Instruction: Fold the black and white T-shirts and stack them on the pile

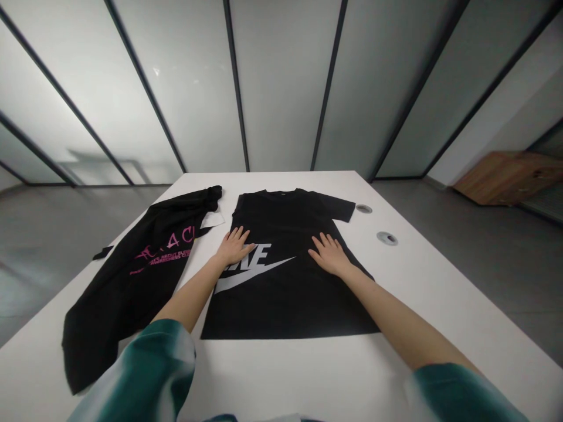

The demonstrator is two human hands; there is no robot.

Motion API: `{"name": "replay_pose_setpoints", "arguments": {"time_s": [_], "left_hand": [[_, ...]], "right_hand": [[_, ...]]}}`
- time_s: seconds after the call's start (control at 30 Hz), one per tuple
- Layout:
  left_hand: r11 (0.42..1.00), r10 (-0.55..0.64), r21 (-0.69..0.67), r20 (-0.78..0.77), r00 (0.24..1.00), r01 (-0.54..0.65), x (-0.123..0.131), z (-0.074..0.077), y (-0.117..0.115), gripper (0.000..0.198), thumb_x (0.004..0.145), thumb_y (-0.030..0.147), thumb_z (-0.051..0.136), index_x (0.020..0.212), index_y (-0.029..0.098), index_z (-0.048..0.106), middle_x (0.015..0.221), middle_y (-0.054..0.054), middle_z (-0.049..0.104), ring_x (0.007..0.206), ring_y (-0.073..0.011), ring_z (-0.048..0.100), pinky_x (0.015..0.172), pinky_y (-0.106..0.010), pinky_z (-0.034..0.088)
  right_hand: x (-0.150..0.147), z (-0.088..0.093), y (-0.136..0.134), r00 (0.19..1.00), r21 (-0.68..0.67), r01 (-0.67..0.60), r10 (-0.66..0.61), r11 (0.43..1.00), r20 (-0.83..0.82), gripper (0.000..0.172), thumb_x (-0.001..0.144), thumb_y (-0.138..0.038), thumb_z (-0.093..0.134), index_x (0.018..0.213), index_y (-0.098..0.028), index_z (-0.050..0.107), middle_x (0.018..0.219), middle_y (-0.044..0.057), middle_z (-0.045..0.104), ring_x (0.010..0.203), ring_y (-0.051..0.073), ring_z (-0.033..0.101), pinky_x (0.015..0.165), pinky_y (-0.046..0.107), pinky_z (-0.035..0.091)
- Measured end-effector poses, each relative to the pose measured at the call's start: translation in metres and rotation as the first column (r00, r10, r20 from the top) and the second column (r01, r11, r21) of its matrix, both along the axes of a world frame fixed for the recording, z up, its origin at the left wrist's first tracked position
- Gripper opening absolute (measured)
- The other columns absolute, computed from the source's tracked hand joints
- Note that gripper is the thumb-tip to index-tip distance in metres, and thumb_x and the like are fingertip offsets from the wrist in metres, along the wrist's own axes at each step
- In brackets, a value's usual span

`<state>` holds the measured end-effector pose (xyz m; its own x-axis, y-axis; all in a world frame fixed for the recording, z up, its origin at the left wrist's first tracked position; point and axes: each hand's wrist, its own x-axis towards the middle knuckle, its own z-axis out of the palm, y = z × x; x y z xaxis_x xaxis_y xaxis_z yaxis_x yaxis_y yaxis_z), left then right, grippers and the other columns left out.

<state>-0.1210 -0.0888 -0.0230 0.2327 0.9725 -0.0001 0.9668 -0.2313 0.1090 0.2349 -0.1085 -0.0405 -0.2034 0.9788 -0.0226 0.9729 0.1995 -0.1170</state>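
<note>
A black T-shirt with a white logo [281, 287] lies spread flat, front up, on the white table [440, 305]. Its left sleeve looks folded in; the right sleeve sticks out. My left hand [234, 246] rests flat on the shirt's left side, fingers stretched out, covering part of the logo. My right hand [329, 253] lies flat on the shirt's right side, fingers spread. Neither hand holds anything.
A second black garment with pink lettering [132, 281] lies crumpled on the table's left part, a white tag showing near its top. Two round metal cable grommets [387, 238] sit in the table at the right. Glass partition walls stand behind; a wooden cabinet [505, 176] is at far right.
</note>
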Motion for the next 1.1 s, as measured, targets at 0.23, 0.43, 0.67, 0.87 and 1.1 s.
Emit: {"name": "replay_pose_setpoints", "arguments": {"time_s": [0.23, 0.43, 0.67, 0.87, 1.1], "left_hand": [[0.981, 0.094, 0.166, 0.06, 0.994, -0.103, 0.009, 0.02, 0.009, 0.054, 0.093, 0.053, 0.04, 0.131, 0.018, 0.059, 0.128, -0.016, 0.063, 0.123, -0.0335, 0.055, 0.11, -0.049, 0.032], [0.836, 0.478, 0.174, 0.235, 0.846, -0.521, 0.006, 0.034, 0.075, 0.047, 0.093, 0.038, 0.038, 0.122, 0.011, 0.062, 0.125, -0.024, 0.06, 0.12, -0.0369, 0.054, 0.095, -0.049, 0.044], [0.724, 0.651, 0.008, 0.325, 0.686, -0.69, 0.006, 0.029, 0.121, 0.038, 0.082, 0.038, 0.056, 0.11, 0.015, 0.067, 0.126, -0.023, 0.06, 0.122, -0.0416, 0.052, 0.093, -0.056, 0.043], [0.986, 0.026, 0.156, 0.197, 0.98, -0.057, 0.048, 0.029, 0.116, 0.026, 0.082, 0.03, 0.054, 0.103, 0.022, 0.068, 0.115, -0.011, 0.068, 0.116, -0.0299, 0.058, 0.104, -0.046, 0.04], [0.91, 0.224, 0.273, 0.312, 0.923, -0.312, 0.068, 0.026, 0.115, 0.038, 0.091, 0.032, 0.042, 0.122, 0.017, 0.06, 0.126, -0.016, 0.062, 0.119, -0.0322, 0.054, 0.1, -0.046, 0.043]], "right_hand": [[0.012, 0.023, 0.014, 0.988, 0.083, -0.148, 0.151, 0.986, -0.033, 0.059, 0.097, -0.057, 0.036, 0.134, -0.018, 0.059, 0.138, 0.018, 0.057, 0.124, 0.034, 0.054, 0.103, 0.048, 0.042], [0.018, 0.019, 0.04, 0.955, 0.307, -0.161, 0.227, 0.938, -0.191, 0.04, 0.098, -0.035, 0.037, 0.115, -0.019, 0.069, 0.113, 0.012, 0.068, 0.107, 0.028, 0.06, 0.098, 0.044, 0.045], [0.019, 0.008, 0.039, 0.937, 0.288, -0.172, 0.247, 0.942, -0.248, 0.033, 0.097, -0.033, 0.041, 0.102, -0.02, 0.071, 0.106, 0.01, 0.069, 0.1, 0.024, 0.06, 0.094, 0.038, 0.046], [0.018, 0.009, 0.039, 0.946, 0.273, -0.185, 0.245, 0.944, -0.21, 0.033, 0.098, -0.033, 0.042, 0.104, -0.02, 0.071, 0.107, 0.01, 0.068, 0.101, 0.024, 0.06, 0.094, 0.038, 0.045], [0.018, 0.008, 0.038, 0.955, 0.271, -0.186, 0.239, 0.944, -0.178, 0.031, 0.097, -0.033, 0.044, 0.105, -0.021, 0.071, 0.11, 0.01, 0.066, 0.101, 0.024, 0.059, 0.095, 0.038, 0.045]]}}
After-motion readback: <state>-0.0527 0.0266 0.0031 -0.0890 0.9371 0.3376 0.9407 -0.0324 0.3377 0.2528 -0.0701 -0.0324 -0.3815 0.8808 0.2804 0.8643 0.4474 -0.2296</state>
